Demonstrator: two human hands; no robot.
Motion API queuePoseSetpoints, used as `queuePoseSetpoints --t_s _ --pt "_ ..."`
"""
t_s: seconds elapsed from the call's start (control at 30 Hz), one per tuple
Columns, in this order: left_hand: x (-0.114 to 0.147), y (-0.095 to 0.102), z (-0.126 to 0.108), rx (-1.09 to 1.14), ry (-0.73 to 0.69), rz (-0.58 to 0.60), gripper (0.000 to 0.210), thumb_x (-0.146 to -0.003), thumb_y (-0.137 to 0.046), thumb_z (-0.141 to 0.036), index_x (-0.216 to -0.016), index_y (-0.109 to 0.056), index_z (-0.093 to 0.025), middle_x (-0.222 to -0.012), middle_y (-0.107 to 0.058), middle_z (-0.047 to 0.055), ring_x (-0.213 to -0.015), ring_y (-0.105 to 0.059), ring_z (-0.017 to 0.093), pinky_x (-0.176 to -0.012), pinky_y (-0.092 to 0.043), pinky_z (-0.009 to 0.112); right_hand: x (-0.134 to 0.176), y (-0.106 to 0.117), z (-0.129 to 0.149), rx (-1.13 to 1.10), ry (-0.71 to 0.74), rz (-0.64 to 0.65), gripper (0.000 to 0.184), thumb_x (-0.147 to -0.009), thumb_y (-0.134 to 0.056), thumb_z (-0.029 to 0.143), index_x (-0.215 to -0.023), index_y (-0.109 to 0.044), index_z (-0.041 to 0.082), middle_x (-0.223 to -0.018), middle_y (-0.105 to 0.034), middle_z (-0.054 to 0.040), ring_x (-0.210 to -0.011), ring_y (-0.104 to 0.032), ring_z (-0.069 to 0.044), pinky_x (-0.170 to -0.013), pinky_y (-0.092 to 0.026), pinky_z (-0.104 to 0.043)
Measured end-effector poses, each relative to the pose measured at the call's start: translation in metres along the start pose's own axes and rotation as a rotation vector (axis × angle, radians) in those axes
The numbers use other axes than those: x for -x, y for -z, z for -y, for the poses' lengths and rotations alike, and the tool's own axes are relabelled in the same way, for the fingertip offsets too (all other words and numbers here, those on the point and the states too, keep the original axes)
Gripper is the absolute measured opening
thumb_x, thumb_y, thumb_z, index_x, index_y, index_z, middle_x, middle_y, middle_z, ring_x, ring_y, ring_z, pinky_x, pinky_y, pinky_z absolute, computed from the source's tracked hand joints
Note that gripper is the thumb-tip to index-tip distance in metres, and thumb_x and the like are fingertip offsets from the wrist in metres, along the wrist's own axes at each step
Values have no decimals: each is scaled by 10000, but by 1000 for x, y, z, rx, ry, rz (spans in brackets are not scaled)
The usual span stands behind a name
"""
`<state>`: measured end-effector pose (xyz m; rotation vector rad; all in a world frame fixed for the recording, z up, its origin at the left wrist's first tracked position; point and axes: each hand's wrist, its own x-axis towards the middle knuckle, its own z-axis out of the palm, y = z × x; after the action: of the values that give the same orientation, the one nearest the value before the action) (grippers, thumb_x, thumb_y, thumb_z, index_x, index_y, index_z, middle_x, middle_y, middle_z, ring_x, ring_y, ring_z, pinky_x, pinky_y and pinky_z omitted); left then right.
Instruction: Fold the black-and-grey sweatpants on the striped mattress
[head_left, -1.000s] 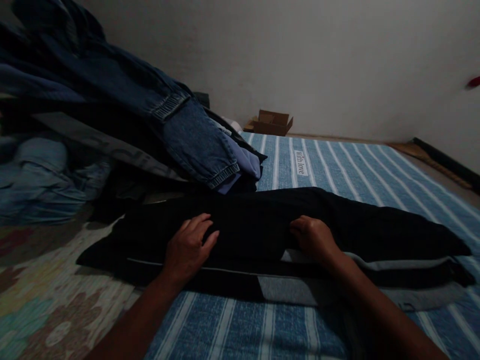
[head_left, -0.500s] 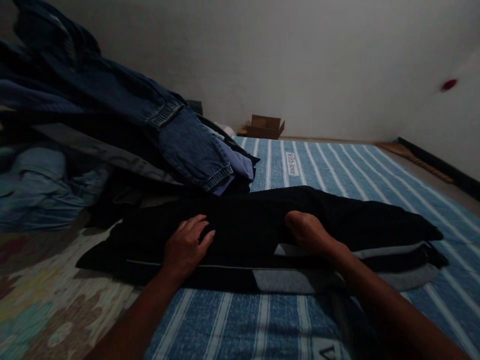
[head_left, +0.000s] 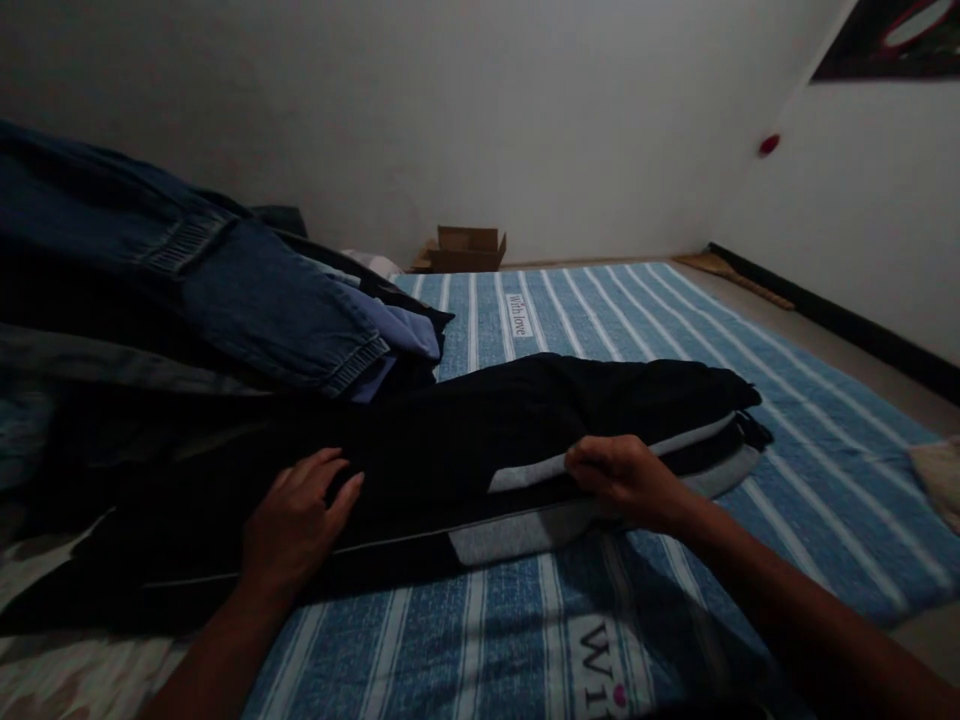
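1. The left hand (head_left: pixel 296 520) is lying flat and open on the black trousers (head_left: pixel 480 440), fingers spread; it is pressing the cloth down, which seems to be keeping the garment from sliding on the striped sheet (head_left: pixel 675 330).
2. The right hand (head_left: pixel 622 478) is curling its fingers over the near edge of the trousers where a grey panel (head_left: pixel 525 528) is showing; it is pinching the folded layers together, thumb hidden underneath.
3. The trousers are lying lengthwise across the sheet, doubled over on themselves, their far end toward the right; the two hands are sitting well apart along them, so the fold is being held at both ends.
4. A heap of jeans (head_left: pixel 247 300) and other clothes is rising at the left, just beside the trousers and partly overhanging them; a cardboard box (head_left: pixel 465 248) is standing on the floor by the wall.
5. The room is dim; the black cloth is swallowing its own seams, so the waistband and leg ends are hard to tell apart; the heap is running out of view at the left; a pale thing at the right edge is cut off.
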<state>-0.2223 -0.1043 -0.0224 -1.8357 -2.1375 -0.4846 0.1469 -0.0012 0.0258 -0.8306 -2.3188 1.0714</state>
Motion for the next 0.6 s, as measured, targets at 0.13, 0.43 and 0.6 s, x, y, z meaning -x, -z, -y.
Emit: queuePoseSetpoints --t_s 0.13,0.43,0.6 --pt "1 0 0 -17 -22 -25 442 -871 -353 -456 -918 -655 -137 -1080 -665 153 -968 -619 299 -833 -504 423 -39 -17 8 394 -36 31 186 -898 -439 198 -797 -594 179 -719 -597 1 -650 -543 -108 -597 -326 -218" --pt "6 1 -3 -4 -25 -47 444 -894 -364 -440 -946 -663 -116 -1084 -665 150 -964 -617 284 -824 -509 408 -86 -42 6 808 -194 183 239 -905 -399 181 -976 -626 196 -896 -688 -87 -808 -648 -211 -635 -391 -266" --pt "7 1 -4 4 -29 -61 426 -899 -376 -421 -950 -663 -111 -1082 -663 151 -958 -615 281 -825 -507 406 -89 -46 8 878 -180 250 226 -899 -410 158 -979 -619 180 -923 -687 -103 -859 -658 -227 -653 -430 -274"
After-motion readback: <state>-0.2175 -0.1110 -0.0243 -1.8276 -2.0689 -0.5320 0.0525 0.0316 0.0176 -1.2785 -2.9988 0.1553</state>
